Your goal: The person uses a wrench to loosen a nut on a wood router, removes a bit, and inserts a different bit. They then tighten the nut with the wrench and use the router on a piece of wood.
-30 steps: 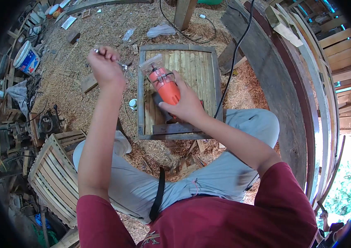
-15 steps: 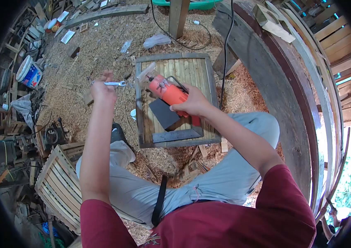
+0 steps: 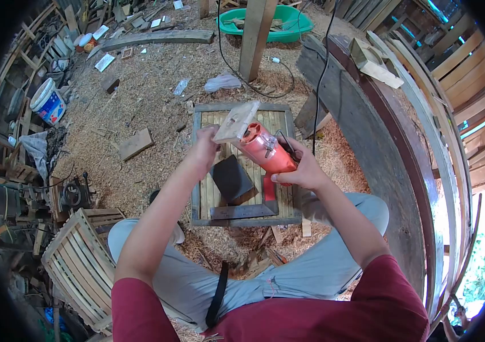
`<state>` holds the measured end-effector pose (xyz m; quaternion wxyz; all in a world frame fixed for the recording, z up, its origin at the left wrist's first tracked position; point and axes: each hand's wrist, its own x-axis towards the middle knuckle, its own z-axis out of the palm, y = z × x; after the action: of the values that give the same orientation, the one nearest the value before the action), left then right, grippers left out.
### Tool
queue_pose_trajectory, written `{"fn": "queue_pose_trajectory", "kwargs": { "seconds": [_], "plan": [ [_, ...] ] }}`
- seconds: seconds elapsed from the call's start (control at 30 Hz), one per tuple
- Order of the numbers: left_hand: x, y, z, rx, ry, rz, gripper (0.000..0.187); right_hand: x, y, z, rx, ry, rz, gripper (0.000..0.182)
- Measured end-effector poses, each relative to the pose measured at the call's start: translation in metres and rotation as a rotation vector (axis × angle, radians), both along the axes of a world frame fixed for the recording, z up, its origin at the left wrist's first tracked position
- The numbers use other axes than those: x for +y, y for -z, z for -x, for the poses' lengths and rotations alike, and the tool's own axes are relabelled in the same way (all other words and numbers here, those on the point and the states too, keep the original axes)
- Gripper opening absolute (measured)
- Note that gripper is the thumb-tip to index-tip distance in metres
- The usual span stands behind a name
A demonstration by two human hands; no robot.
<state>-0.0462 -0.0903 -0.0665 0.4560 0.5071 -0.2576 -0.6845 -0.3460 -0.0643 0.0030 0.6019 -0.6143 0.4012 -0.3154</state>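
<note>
My right hand (image 3: 304,168) grips the body of a red trim router (image 3: 277,157), tilted with its flat pale base plate (image 3: 237,122) toward the upper left. At the plate's left edge is my left hand (image 3: 203,149), its fingers closed and partly hidden; the wrench seen in it earlier does not show. Beneath the router, a slatted wooden panel (image 3: 202,211) lies on the ground. On it rest a dark block (image 3: 231,178) and a try square (image 3: 242,212) with a red handle.
Wood shavings cover the floor, with a loose board (image 3: 135,145) to the left. Beyond the panel stand a wooden post (image 3: 257,43) and a green basin (image 3: 294,35). A black cable (image 3: 323,77) hangs down; long planks (image 3: 368,114) line the right side.
My left hand has moved right and forward to the router's base plate, and the wrench has gone out of sight. The router has turned so its plate shows. The view has tipped up slightly.
</note>
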Motion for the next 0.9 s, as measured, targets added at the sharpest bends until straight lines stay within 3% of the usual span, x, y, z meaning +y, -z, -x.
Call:
{"fn": "queue_pose_trajectory", "kwargs": {
  "seconds": [0.1, 0.17, 0.27, 0.37, 0.53, 0.57, 0.67, 0.77, 0.9],
  "plan": [
    [-0.004, 0.008, -0.003, -0.195, 0.029, -0.029, 0.064, -0.002, -0.005, 0.000, -0.017, -0.017, -0.025, 0.099],
    [0.004, -0.035, -0.006, -0.171, -0.024, -0.050, 0.067, -0.002, -0.005, 0.000, -0.014, -0.010, -0.036, 0.097],
    [-0.007, -0.007, -0.037, -0.487, -0.098, 0.312, 0.064, -0.003, -0.014, -0.002, 0.006, -0.018, -0.053, 0.092],
    [-0.001, -0.033, -0.048, -0.703, -0.196, 0.542, 0.058, -0.011, -0.019, 0.002, 0.187, -0.037, 0.108, 0.087],
    [0.019, -0.060, -0.055, -0.738, -0.090, 0.627, 0.055, -0.016, -0.050, 0.008, 0.431, -0.076, 0.282, 0.081],
    [0.025, -0.065, -0.053, -0.755, -0.043, 0.631, 0.055, -0.016, -0.053, 0.008, 0.509, -0.069, 0.436, 0.072],
    [0.038, -0.075, -0.047, -0.804, -0.087, 0.677, 0.056, -0.001, -0.088, -0.001, 0.725, -0.141, 0.715, 0.064],
    [0.038, -0.083, -0.058, -0.810, -0.156, 0.668, 0.055, 0.004, -0.091, -0.009, 0.730, -0.195, 0.850, 0.059],
    [0.033, -0.099, -0.075, -0.766, -0.217, 0.562, 0.054, 0.004, -0.127, -0.032, 0.974, -0.436, 0.937, 0.057]
  ]
}}
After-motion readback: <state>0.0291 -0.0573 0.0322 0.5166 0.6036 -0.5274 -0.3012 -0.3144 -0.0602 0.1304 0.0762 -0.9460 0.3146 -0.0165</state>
